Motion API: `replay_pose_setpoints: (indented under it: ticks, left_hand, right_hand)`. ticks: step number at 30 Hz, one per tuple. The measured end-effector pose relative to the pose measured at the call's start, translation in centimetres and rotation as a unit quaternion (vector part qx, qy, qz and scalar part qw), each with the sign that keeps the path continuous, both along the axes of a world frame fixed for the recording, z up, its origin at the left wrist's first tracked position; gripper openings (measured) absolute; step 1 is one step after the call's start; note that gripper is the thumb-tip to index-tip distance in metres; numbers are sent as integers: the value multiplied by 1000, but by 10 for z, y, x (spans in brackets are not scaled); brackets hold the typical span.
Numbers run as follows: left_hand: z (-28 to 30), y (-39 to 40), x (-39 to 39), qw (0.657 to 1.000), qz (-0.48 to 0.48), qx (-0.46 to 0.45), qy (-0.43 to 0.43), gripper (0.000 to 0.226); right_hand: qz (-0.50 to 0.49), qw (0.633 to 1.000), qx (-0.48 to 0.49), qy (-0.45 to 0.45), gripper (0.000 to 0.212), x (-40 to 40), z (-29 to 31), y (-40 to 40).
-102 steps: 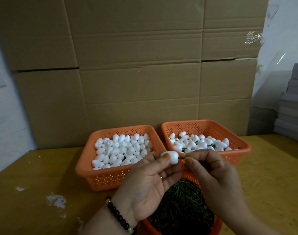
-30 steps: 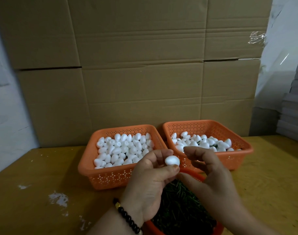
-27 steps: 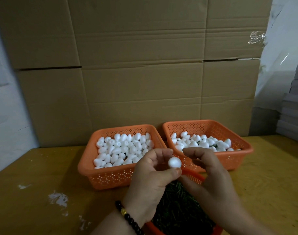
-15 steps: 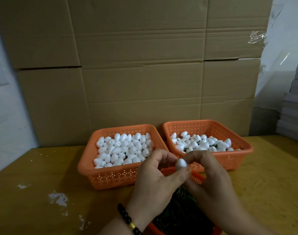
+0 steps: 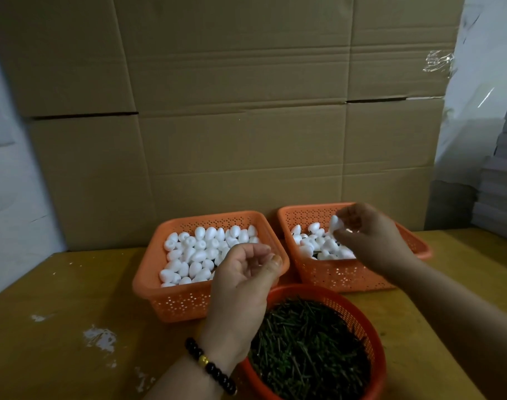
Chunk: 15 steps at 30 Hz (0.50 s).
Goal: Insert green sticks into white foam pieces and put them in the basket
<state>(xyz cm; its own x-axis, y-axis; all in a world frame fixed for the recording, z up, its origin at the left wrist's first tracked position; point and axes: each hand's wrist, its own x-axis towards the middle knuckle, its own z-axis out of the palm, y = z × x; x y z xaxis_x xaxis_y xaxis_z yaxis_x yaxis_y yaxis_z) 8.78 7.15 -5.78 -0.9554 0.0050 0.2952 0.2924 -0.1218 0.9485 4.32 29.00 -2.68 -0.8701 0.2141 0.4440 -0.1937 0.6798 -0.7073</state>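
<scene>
Looks like a small packing or craft-assembly workshop, perhaps a storeroom corner. Large flattened cardboard cartons (image 5: 240, 116) stacked as a wall right behind the bench, with a scrap of clear tape (image 5: 437, 60) on one edge. Bare yellowish wooden table (image 5: 53, 327), scuffed and flecked with white patches (paint or glue, cannot tell). Bulk parts sorted in orange perforated plastic baskets (image 5: 186, 301): loose white foam pieces (image 5: 200, 252) in one, a dense heap of green sticks (image 5: 310, 347) in a round one. Grey stacked boards or trays (image 5: 503, 180) at far right, beside hanging plastic sheeting (image 5: 483, 67).
</scene>
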Motion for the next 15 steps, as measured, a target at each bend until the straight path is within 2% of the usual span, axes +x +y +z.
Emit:
replay_pose_setpoints:
  ticks: [4,7,9,11,13,15]
  left_hand:
    - [-3,-1,-2,1000,14,-17,2,14]
    - [-3,-4,-5,999,26,-25,-2,15]
    - [-2,-6,-6,999,22,-28,-10,16]
    - [2,-10,-9,999,18,-49,-5,18]
    - [8,-19,-15,996,18,-82,5,20]
    - [15,-33,-26,991,21,-132,11,21]
  right_hand:
    - [-86,987,129,-43,43,-21,-2,24]
    - [-115,977,174,38,40,-12,-7,24]
    - [-72,977,179,94,29,7,-14,13]
    - [14,976,183,119,16,35,-18,0]
    - [109,970,209,67,11,64,-22,-14]
    - [167,949,267,-34,29,85,-28,-26]
